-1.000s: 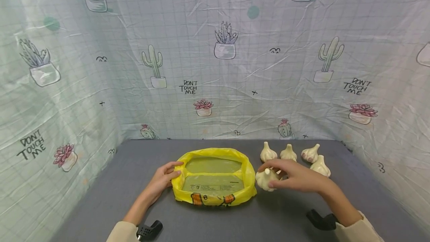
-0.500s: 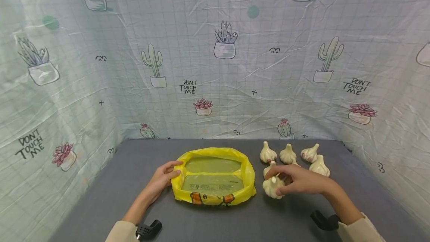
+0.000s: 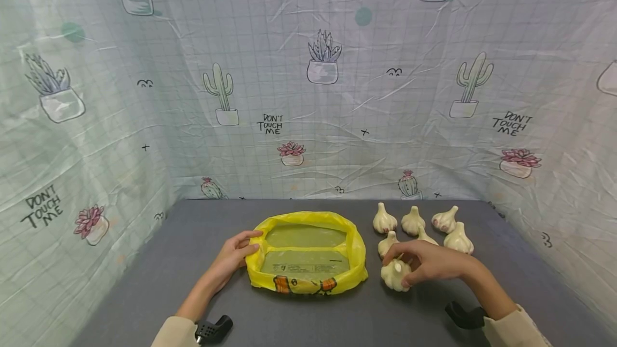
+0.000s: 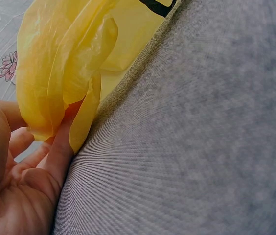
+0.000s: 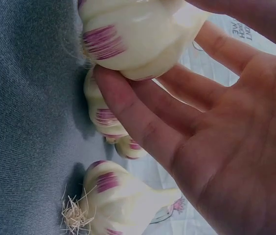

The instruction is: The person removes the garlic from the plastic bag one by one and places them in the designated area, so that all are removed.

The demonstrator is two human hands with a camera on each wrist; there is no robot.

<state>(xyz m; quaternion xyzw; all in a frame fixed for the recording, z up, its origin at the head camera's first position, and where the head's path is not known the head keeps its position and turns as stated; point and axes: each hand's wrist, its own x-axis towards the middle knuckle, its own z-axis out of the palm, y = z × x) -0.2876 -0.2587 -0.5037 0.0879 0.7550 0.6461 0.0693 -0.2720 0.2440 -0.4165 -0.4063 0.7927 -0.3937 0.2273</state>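
Observation:
A yellow plastic bag (image 3: 358,261) lies with its mouth spread wide on the grey table in the head view. My left hand (image 3: 234,255) pinches its left edge; in the left wrist view the thumb and fingers sit on either side of the yellow plastic (image 4: 55,73). To the bag's right, my right hand (image 3: 431,262) holds a garlic bulb (image 3: 394,276) between thumb and fingertips, low over the table. Purple streaks mark the held garlic bulb (image 5: 128,41) in the right wrist view. Several other garlic bulbs stand just behind that hand, one partly hidden by it.
Garlic bulbs (image 3: 384,219) stand loosely grouped at the back right of the grey table (image 3: 308,323). A cactus-print sheet (image 3: 308,95) hangs behind the table and along both sides. Each wrist wears a black camera mount (image 3: 215,330).
The right hand has moved the garlic bulb away from the bag's right edge, to the right and nearer me. Bulbs behind it have come into sight. The left hand and bag stay put.

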